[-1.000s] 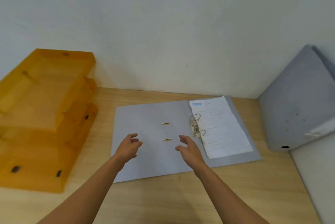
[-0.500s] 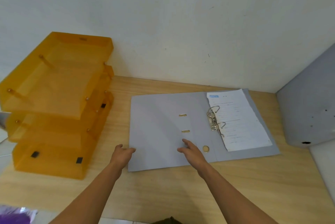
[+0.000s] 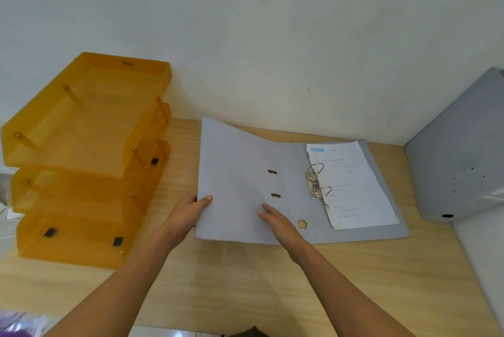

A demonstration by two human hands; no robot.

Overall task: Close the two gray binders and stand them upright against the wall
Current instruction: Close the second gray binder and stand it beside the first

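Note:
An open gray binder (image 3: 240, 173) lies on the wooden desk, metal rings (image 3: 316, 183) near its spine and a white sheet (image 3: 351, 186) on its right half. Its left cover is lifted off the desk at the left edge. My left hand (image 3: 188, 214) grips that cover's left edge, thumb on top. My right hand (image 3: 278, 219) rests flat on the inside of the cover near the spine, fingers apart. A second gray binder (image 3: 455, 162), shut, leans against the right wall.
A stack of three orange paper trays (image 3: 87, 151) stands at the left, close to the lifted cover. The white wall (image 3: 272, 50) runs behind the desk (image 3: 245, 282). A white side wall closes the right.
My left hand has taken hold of the cover's left edge and raised it off the desk. My right hand stays on the cover near the spine.

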